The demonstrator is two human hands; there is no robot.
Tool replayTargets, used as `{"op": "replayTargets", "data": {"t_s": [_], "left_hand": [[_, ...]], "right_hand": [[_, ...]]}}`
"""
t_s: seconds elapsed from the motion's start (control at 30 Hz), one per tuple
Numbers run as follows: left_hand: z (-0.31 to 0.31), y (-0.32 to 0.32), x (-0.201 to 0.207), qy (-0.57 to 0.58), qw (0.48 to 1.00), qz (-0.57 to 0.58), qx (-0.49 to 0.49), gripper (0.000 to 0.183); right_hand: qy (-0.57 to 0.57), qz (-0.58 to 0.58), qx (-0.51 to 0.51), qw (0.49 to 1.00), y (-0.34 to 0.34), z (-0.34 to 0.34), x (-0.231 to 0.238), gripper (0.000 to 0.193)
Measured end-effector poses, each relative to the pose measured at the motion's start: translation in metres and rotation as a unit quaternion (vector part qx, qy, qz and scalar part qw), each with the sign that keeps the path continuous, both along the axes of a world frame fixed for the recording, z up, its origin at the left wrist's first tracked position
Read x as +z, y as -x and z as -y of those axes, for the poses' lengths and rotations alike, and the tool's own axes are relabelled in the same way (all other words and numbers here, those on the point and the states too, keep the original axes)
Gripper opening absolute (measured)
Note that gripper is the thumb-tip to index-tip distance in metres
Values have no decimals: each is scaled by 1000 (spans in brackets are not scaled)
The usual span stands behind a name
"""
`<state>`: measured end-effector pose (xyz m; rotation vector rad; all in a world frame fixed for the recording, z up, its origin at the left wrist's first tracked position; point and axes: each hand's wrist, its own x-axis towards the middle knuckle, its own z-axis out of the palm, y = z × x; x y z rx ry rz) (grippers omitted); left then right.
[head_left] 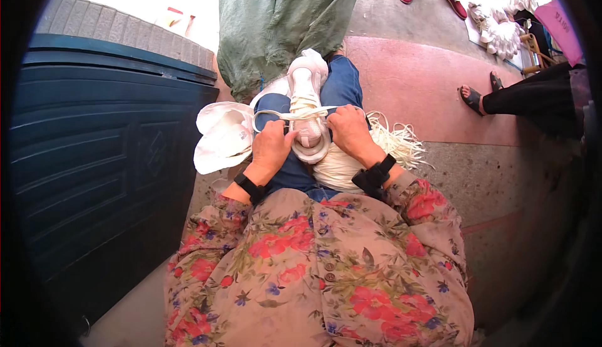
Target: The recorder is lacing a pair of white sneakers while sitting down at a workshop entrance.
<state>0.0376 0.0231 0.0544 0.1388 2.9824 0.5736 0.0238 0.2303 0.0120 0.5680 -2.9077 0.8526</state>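
Shoe: here it is, the white shoe (306,82), centre of the frame, on the lap between the jean-clad thighs (346,78).
Lacing so far: several cream rows already cross the middle of the shoe, I'd call that part well along.
Lacing left: a long loose stretch of lace (281,116) lies out across the shoe, looping out at its left; no knot or bow that I can make out.
Left hand: left hand (271,149) just beside the lower half, fingers curled nearly together, pinching the lace as I read it, thumb by the shoe's side.
Right hand: right hand (351,135) opposite, fingers bent in tight on the lace, it seems.
Shoe's line: long axis runs nearly straight up and down the frame; which end is the toe, I can't call for certain.
Close by: white shoe parts (219,138) left of centre, a bundle of cream laces (342,168) lower right of the shoe.
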Motion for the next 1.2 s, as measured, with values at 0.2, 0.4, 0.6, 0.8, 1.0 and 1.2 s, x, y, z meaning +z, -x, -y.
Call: {"op": "replayTargets", "data": {"t_s": [0.2,0.4,0.6,0.8,1.0,1.2], "left_hand": [[8,4,-14,-92,996,5,-20,20],[-3,1,-6,43,988,-86,-121,14],[-13,13,0,180,954,-66,-232,7],[-4,22,38,53,949,-72,-301,10],[-40,15,40,-238,959,-11,-154,7],[-43,25,0,-302,912,270,69,14]], "right_hand": [[-47,14,58,997,9,-2,12,5],[-33,47,85,995,15,-5,15,8],[-79,57,54,994,14,3,16,8],[-49,81,42,995,11,-2,16,10],[-28,15,66,997,12,1,10,9],[-64,63,61,994,14,-2,16,6]]}}
